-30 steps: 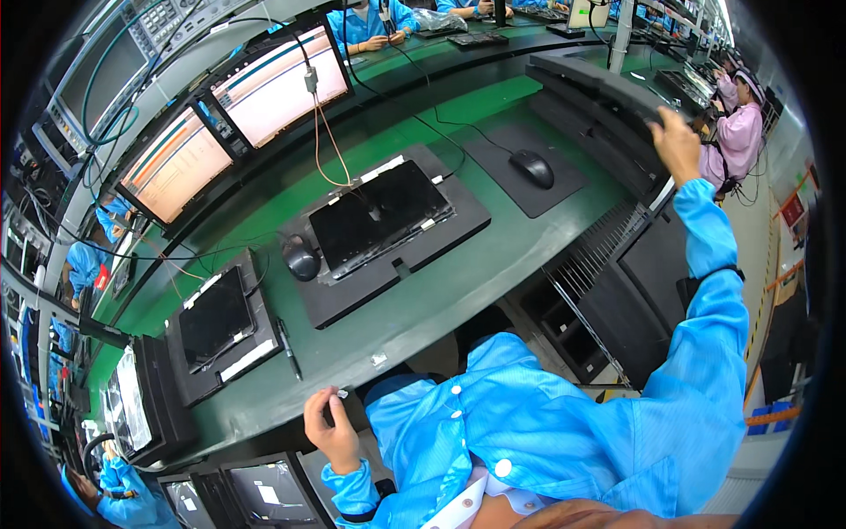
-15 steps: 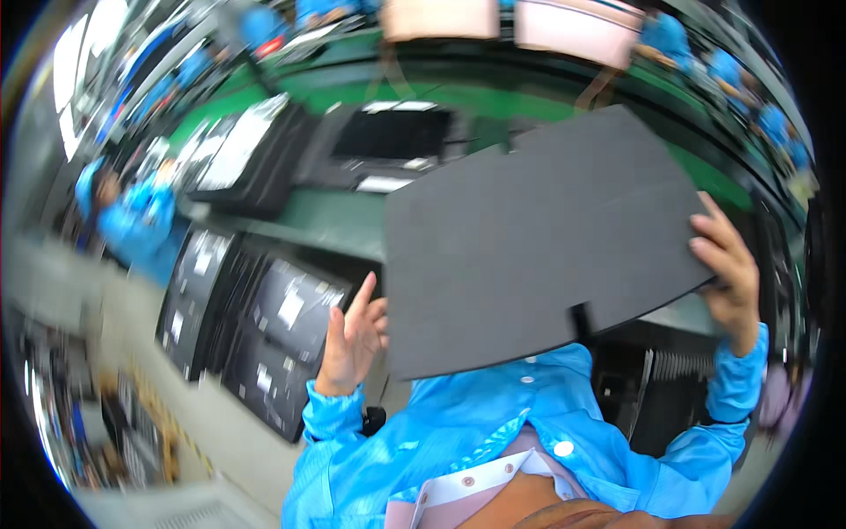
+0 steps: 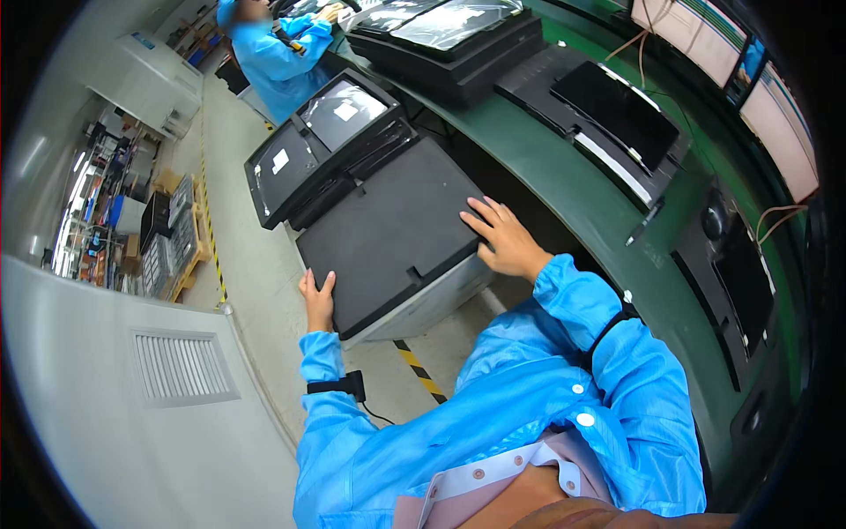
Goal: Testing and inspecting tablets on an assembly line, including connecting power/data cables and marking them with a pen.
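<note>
A dark grey foam board (image 3: 392, 225) with small notches along its edges lies level on top of a pale, boxy stack (image 3: 432, 304). My left hand (image 3: 318, 301) grips its near left edge, thumb and forefinger showing by the corner. At the right edge, my right hand (image 3: 509, 240) has its fingers spread over the top and the thumb down by the side. The board is held between both hands. What lies beneath it is hidden.
Beyond the board stand black foam trays (image 3: 330, 141) holding dark panels. The green workbench (image 3: 546, 167) on the right bears a tray stack (image 3: 449, 53), a black screen panel (image 3: 617, 115) and a pen (image 3: 643, 222). A white cabinet (image 3: 132, 379) stands left; a co-worker (image 3: 278, 57) is far off.
The foam board has gone from upright before my chest down to the left and now lies flat. My left hand has taken hold of its edge. My view has turned left.
</note>
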Motion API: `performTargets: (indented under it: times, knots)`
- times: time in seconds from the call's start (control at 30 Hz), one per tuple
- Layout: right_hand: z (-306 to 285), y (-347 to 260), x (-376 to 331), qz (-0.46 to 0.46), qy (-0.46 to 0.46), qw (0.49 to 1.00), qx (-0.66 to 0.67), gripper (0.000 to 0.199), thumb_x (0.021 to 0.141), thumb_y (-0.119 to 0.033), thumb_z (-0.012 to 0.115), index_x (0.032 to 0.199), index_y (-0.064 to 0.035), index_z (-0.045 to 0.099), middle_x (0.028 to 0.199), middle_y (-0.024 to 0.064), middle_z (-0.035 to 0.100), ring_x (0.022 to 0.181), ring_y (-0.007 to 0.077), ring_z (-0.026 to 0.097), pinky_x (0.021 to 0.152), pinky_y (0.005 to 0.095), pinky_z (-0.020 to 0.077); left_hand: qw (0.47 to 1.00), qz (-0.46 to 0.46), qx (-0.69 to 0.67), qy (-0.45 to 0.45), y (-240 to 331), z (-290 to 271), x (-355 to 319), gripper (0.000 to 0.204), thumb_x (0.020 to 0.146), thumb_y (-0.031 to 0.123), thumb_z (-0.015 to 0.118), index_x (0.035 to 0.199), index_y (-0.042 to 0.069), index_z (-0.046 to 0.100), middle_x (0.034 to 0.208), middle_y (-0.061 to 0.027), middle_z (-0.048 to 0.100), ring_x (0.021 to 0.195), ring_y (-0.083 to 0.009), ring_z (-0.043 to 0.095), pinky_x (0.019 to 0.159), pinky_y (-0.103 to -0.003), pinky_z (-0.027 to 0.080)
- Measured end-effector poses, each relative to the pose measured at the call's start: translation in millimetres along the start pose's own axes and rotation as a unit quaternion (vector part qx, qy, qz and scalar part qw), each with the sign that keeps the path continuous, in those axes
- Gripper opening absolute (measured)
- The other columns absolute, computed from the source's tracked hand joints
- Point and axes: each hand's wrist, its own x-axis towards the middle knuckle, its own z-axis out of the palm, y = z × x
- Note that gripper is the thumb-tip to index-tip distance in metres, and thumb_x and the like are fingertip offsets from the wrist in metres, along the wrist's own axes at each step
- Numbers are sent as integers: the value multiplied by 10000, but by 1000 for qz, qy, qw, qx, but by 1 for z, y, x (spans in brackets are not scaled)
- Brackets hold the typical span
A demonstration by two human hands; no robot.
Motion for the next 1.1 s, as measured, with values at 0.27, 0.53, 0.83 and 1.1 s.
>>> performTargets:
  times: [0.27,0.53,0.83,1.1]
  knots:
    - [-21,-18,-1,39,-33,994,-99,674,866,-278,651,1497,-139,458,1620,171,295,1474,414,304,1138,643,312,997,15,77,-13,14,-1,1,700,984,365,654,1475,-73,416,1541,-284,330,1448,-402,307,1206,-451,250]
    - [-244,93,-86,135,323,895,-277,283,827,-147,678,1079,-19,696,1023,151,693,985,353,649,841,467,536,881,403,11,-248,237,102,-55,498,907,133,730,1356,-2,564,1307,-179,632,1218,-332,605,1077,-420,441]
    - [-258,186,-115,285,184,909,-243,203,868,-230,681,961,-54,723,995,153,667,998,353,633,847,465,526,692,657,138,-264,421,329,-71,861,798,351,786,1519,66,413,1577,-218,365,1514,-382,261,1212,-636,139]
    - [-323,133,-100,279,185,932,-138,445,841,-422,721,1093,-57,686,902,192,721,884,376,699,801,465,540,592,797,4,-120,467,371,-51,489,705,-20,671,1192,20,652,1211,-149,693,1105,-347,684,933,-436,566]
